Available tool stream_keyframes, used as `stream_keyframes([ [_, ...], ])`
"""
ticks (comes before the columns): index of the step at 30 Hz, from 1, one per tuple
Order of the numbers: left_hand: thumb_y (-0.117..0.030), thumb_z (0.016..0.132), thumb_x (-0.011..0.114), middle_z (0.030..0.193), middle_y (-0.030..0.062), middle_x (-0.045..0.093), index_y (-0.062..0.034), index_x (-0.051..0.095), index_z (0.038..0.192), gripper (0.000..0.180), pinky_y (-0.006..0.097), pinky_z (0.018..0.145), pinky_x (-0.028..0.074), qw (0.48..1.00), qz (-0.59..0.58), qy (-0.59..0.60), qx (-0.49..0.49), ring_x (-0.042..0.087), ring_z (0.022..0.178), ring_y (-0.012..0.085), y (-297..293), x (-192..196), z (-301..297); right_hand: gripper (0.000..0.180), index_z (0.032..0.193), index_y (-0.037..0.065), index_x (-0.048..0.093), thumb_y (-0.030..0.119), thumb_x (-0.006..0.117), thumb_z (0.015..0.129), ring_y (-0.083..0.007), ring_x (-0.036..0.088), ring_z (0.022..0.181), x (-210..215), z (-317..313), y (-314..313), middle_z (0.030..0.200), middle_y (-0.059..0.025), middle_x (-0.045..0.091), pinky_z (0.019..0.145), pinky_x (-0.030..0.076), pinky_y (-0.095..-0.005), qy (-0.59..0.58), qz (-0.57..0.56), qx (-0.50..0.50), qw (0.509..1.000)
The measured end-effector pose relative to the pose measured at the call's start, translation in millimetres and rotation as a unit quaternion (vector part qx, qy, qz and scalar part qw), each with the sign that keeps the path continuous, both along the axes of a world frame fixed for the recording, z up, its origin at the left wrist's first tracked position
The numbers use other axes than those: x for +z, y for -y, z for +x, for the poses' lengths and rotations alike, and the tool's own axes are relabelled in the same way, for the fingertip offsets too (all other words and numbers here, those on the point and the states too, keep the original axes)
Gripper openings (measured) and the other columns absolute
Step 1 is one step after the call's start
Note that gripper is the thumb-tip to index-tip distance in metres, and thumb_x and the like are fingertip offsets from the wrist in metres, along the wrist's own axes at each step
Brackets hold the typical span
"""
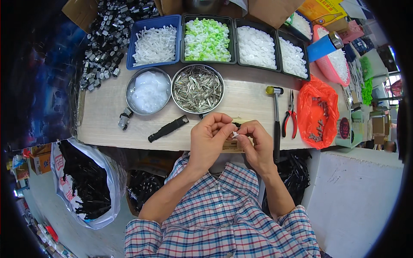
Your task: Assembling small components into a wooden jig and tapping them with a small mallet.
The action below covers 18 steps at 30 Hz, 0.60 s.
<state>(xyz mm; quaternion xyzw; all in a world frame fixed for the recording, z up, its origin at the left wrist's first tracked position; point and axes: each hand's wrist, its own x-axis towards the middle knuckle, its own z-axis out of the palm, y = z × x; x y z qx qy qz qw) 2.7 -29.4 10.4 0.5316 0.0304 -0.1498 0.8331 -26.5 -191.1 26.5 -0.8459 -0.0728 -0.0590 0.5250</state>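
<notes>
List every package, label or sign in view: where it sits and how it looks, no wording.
Yellow and orange carton: top right, behind the trays, flat and rectangular.
Pink box: right of it, small.
Round dark red label: right table edge, on a pale green packet.
White printed sack: lower left, holding black parts.
Brown cardboard boxes: far left.

Hammer (276,118) left of pliers (291,116)

Over the bench (107,129) edge, the left hand (208,136) and right hand (254,142) meet, fingers (227,129) pinching a small white plastic part (235,134). A hammer (276,120) and red-handled pliers (290,116) lie just right.
</notes>
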Motion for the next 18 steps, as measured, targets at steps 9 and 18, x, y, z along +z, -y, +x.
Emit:
stream_keyframes([
  [9, 0.0, 0.097, 0.064, 0.093, 0.0072, 0.074, 0.0028, 0.066, 0.108, 0.011, 0.025, 0.077, 0.057, 0.975, 0.181, 0.117, -0.057, 0.071, 0.085, 0.0115, -7.8, 6.2, 1.4, 0.015, 0.095, -0.001, 0.059, -0.007, 0.069, 0.085, -0.0268, 0.063, 0.077, 4.3, 3.1, 2.8, 0.09, -0.0122, 0.062, 0.068, 0.052, -0.0332, 0.085, -0.063, 0.058, 0.993],
  [18, -0.009, 0.083, 0.074, 0.125, 0.019, 0.065, -0.0026, 0.07, 0.111, 0.029, 0.045, 0.096, 0.053, 0.742, 0.453, 0.491, 0.054, 0.062, 0.118, 0.0367, -20.6, -21.4, -10.4, 0.018, 0.094, -0.001, 0.058, -0.005, 0.068, 0.081, -0.0345, 0.062, 0.08, -4.3, 26.8, 16.2, 0.089, -0.0164, 0.059, 0.07, 0.052, -0.0404, 0.116, -0.271, 0.101, 0.95],
])
